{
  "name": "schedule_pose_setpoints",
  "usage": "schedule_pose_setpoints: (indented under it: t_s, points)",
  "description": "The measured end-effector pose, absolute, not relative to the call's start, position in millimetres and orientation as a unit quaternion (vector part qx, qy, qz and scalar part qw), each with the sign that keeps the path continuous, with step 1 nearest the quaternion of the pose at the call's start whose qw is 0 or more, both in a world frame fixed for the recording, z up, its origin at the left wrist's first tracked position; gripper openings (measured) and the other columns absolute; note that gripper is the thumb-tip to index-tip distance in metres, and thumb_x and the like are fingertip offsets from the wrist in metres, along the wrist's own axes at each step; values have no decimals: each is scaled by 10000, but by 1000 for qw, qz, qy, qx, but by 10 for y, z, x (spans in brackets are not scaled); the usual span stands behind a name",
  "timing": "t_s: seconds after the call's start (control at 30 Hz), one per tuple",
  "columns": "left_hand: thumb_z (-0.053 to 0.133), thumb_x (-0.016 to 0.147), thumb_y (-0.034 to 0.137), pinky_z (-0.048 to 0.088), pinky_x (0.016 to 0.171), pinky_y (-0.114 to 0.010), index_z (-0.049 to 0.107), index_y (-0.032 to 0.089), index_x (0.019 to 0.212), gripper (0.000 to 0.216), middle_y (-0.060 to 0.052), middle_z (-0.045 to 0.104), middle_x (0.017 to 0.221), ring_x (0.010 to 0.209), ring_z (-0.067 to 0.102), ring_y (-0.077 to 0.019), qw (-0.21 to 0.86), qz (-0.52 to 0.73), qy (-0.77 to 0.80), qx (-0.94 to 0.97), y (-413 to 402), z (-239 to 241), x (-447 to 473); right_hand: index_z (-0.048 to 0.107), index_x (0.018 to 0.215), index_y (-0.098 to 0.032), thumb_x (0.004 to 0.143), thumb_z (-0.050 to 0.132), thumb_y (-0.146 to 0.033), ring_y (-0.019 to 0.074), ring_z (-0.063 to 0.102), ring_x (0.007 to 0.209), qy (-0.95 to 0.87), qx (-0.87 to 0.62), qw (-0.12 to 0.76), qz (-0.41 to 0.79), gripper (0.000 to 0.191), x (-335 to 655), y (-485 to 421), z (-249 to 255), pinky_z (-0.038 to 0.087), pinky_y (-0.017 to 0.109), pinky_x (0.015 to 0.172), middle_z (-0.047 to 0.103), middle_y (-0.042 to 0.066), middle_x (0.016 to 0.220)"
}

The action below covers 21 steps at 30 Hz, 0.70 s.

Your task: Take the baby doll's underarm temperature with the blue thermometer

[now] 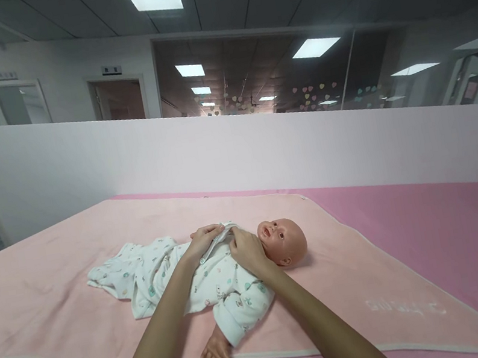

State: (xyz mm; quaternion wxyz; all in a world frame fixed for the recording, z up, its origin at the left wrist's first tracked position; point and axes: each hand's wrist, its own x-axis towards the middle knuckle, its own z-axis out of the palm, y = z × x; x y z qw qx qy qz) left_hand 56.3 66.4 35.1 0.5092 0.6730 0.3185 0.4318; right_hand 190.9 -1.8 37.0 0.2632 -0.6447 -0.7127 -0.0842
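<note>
A baby doll (289, 240) lies on its back, its head toward the right. It wears a white romper (210, 281) with a small coloured print, and the legs of the garment spread out to the left. At the doll's chest, my left hand (206, 239) has its fingers closed on the romper's front edge. Close to the doll's neck, my right hand (247, 249) pinches the same front opening near the collar. The exact fingertip contact is partly hidden by the hands. One doll hand (216, 351) sticks out of its sleeve at the near edge.
A pink blanket (354, 294) with a pale border lies under the doll, over a darker pink padded surface (467, 226). A low white wall (235, 155) stands behind. Dark windows (258, 72) and doorways rise beyond it.
</note>
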Motion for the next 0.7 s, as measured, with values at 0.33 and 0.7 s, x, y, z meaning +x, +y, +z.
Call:
schedule_pose_setpoints:
  t_s: [0.33, 0.7]
  points:
    - [588, 646, 499, 418, 694, -272, 668, 146, 891, 437, -48, 678, 854, 792, 580, -191, 512, 400, 338, 681, 549, 418, 535, 526, 943, -143, 790, 330, -93, 188, 553, 855, -680, -671, 279, -96, 254, 1935, 29, 310, 379, 276, 727, 587, 99, 965]
    - [627, 611, 478, 417, 725, -300, 687, 138, 854, 422, -59, 684, 822, 805, 584, -222, 508, 414, 346, 671, 529, 409, 519, 596, 943, -145, 744, 375, -36, 164, 562, 910, -694, -620, 363, -41, 316, 1986, 19, 286, 386, 248, 815, 633, 70, 950]
